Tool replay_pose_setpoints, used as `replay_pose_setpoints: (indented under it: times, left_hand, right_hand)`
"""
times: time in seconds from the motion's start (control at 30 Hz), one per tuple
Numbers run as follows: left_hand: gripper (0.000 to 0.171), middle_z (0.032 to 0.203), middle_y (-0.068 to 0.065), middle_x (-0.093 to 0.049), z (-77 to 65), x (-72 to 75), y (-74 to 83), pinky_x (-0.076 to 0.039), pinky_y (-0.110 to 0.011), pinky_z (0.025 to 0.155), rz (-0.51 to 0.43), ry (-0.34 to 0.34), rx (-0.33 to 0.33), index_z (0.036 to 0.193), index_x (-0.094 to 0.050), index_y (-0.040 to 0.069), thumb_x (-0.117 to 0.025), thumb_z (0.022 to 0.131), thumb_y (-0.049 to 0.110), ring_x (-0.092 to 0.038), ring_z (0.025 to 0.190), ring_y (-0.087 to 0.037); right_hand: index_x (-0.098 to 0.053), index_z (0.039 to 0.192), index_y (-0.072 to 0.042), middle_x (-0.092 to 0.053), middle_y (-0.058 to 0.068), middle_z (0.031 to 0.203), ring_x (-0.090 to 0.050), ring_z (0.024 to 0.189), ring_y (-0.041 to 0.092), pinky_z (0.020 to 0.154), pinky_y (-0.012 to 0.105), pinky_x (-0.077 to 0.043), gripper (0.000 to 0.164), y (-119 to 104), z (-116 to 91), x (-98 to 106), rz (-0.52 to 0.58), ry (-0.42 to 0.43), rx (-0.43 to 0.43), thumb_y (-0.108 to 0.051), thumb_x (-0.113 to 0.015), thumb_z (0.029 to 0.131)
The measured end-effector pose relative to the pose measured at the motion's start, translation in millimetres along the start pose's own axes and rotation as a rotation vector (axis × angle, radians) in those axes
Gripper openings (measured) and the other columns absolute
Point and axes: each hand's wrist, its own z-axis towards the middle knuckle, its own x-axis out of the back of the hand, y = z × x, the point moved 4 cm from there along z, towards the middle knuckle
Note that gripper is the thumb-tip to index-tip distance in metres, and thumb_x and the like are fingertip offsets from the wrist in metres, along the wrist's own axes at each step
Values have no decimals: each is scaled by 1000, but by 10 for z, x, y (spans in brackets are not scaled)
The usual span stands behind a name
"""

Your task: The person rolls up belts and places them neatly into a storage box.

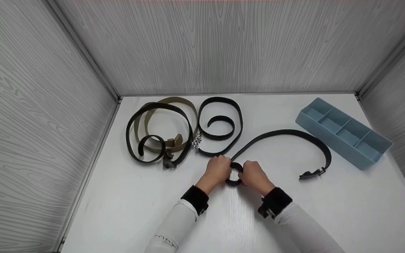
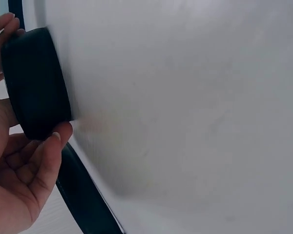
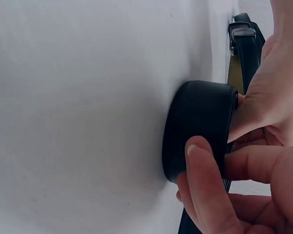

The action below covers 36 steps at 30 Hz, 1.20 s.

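Note:
A black belt (image 1: 287, 132) lies on its edge across the table, one end rolled into a small coil (image 1: 233, 182) between the two hands. My left hand (image 1: 218, 169) grips the coil's left side; in the left wrist view its fingertips (image 2: 63, 134) pinch the strap's edge. On the opposite side, my right hand (image 1: 255, 175) pinches the coil, with a finger (image 3: 200, 156) on the outer face and another at the inner edge in the right wrist view. From the coil the strap arcs up and right to its dark buckle (image 1: 311, 173).
Left of the hands, a black belt (image 1: 129, 131) overlaps a tan belt (image 1: 175, 99). Another black belt (image 1: 240, 117) with a shiny silver buckle (image 1: 197, 140) lies beyond the hands. A blue divided tray (image 1: 339, 142) stands at right. Wood-patterned walls (image 1: 209, 49) enclose the table.

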Motion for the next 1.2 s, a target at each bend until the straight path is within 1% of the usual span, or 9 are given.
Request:
replay_pose_setpoints:
  times: [0.23,0.37,0.43,0.53,0.7,0.87,1.0,1.1,1.2]
  left_hand:
    - [22,76,-6,-68,-10,15,-27,-51,-39,56,-9,-51,-65,82,-65,10,-73,86,31,-67,70,-27]
    - [22,74,-4,-68,-12,1,-7,-50,-38,56,-30,-37,-82,77,-68,11,-71,88,29,-67,68,-26]
    - [20,74,-5,-69,-9,-8,2,-50,-38,57,-31,-20,-76,76,-68,9,-70,87,26,-67,68,-27]
    - [18,73,-7,-69,-2,-18,10,-51,-39,56,-33,-4,-45,75,-69,8,-71,86,23,-67,67,-27]
    - [16,74,-7,-69,29,-9,18,-51,-41,56,-28,-37,3,75,-70,8,-70,84,21,-67,67,-28]
    - [14,80,-7,-70,31,12,27,-52,-41,59,-23,-79,-13,79,-71,8,-71,83,22,-67,72,-28]
    - [13,87,-5,-63,23,26,12,-52,-39,62,-53,-83,-41,85,-68,8,-72,83,20,-66,75,-26]
    - [14,88,-4,-60,33,34,-13,-51,-38,64,-95,-76,-40,86,-65,8,-74,83,20,-64,76,-25]
    - [13,85,-4,-63,46,26,-28,-51,-39,65,-120,-72,-37,82,-64,9,-74,82,19,-65,76,-26]
  right_hand:
    - [-58,62,-6,-56,6,59,-50,53,19,51,39,-48,20,-19,32,3,-95,70,109,-1,-69,78]
    - [-61,62,-5,-60,6,63,-53,58,20,58,41,-50,21,9,37,-2,-98,71,175,0,-67,82]
    - [-63,64,-5,-60,5,63,-53,59,19,58,38,-49,21,35,39,4,-66,59,172,0,-66,84]
    - [-63,65,-4,-57,4,60,-51,55,17,53,33,-45,22,85,22,29,0,28,105,-3,-65,87]
    - [-58,62,-4,-55,5,56,-50,49,17,47,29,-41,23,107,-26,59,22,0,2,-5,-65,85]
    - [-57,64,-3,-54,7,59,-50,54,19,50,33,-45,19,79,-13,37,-23,29,3,-1,-64,81]
    - [-58,63,-4,-56,7,60,-51,53,19,51,34,-46,19,68,19,16,-33,37,21,1,-63,81]
    - [-59,62,-5,-56,6,61,-51,55,19,53,37,-47,21,57,36,4,-51,51,83,2,-63,81]
    - [-60,63,-6,-57,4,63,-52,58,19,56,39,-48,23,54,39,-11,-78,65,156,2,-64,84]
